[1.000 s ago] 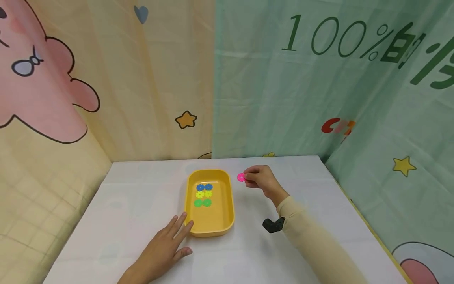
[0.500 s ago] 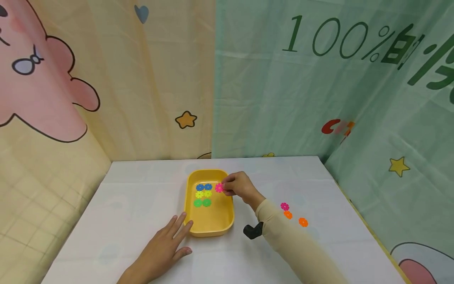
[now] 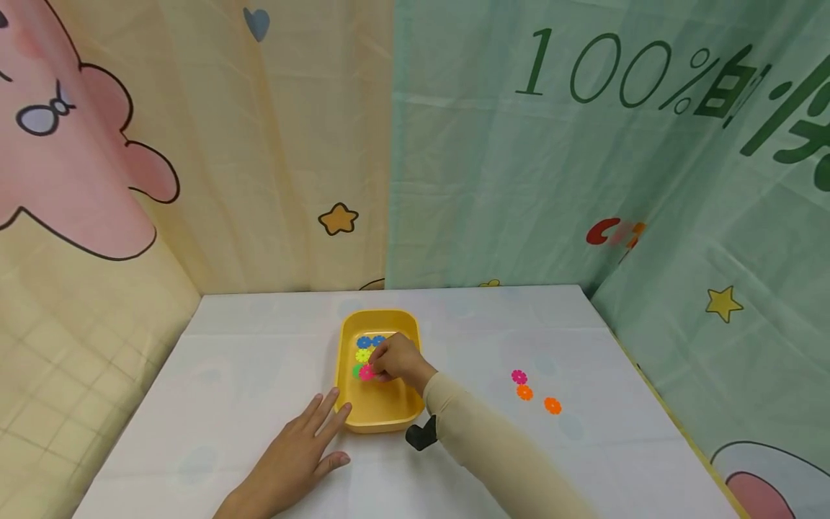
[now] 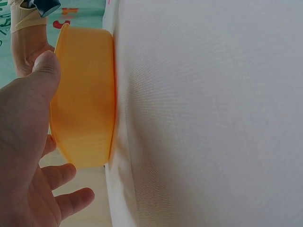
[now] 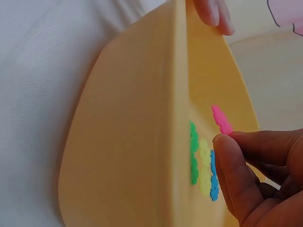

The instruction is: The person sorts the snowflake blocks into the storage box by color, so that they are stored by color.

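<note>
From here I see thumb and fingers (image 5: 231, 158) of the right hand (image 3: 397, 358) pinching a pink flower (image 3: 367, 372), held over the floor of the yellow tray (image 3: 382, 414). Below it lie pairs of green flowers (image 5: 193, 137), yellow flowers (image 3: 362, 355) and blue flowers (image 3: 364, 342). The left hand (image 3: 295, 450) is spread, fingertips at the tray's near left corner. On the white counter (image 3: 259, 360), right of the tray, lies another pink flower (image 3: 519, 377), just beside one of two orange flowers (image 3: 552, 406). Patterned curtains (image 3: 480, 180) hang behind.
</note>
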`<state>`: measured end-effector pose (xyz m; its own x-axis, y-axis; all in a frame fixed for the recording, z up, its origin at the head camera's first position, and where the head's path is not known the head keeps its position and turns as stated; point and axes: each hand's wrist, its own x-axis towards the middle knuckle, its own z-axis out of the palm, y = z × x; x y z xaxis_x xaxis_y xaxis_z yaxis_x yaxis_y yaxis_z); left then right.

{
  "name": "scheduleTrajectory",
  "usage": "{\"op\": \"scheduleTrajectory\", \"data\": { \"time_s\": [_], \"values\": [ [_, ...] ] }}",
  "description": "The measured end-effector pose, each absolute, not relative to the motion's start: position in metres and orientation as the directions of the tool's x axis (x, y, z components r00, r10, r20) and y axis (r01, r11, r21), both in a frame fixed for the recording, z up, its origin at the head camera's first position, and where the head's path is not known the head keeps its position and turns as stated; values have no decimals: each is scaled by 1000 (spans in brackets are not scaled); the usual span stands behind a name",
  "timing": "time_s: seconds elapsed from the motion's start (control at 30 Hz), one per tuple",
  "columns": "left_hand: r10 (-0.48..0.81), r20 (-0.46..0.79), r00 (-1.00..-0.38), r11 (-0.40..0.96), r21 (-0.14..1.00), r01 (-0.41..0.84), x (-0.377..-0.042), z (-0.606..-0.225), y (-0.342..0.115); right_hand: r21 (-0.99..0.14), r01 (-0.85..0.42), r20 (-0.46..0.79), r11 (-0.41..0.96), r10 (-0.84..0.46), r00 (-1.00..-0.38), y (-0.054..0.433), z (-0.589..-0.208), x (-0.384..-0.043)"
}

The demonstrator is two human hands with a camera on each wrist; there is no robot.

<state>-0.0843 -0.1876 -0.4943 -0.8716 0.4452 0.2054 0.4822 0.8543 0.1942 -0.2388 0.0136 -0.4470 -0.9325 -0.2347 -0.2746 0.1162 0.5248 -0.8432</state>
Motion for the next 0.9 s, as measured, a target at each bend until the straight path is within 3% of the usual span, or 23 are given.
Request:
{"op": "scheduleTrajectory", "data": {
  "time_s": [0.5, 0.9],
  "values": [
    [436, 173, -883, 854, 229, 467, -85, -496, -187, -753, 111, -318, 649, -212, -924, -3, -462, -229],
    [428, 149, -891, 858, 243, 453, -86, -495, -188, -760, 104, -307, 641, -213, -928, -7, -463, -227]
  ]
}}
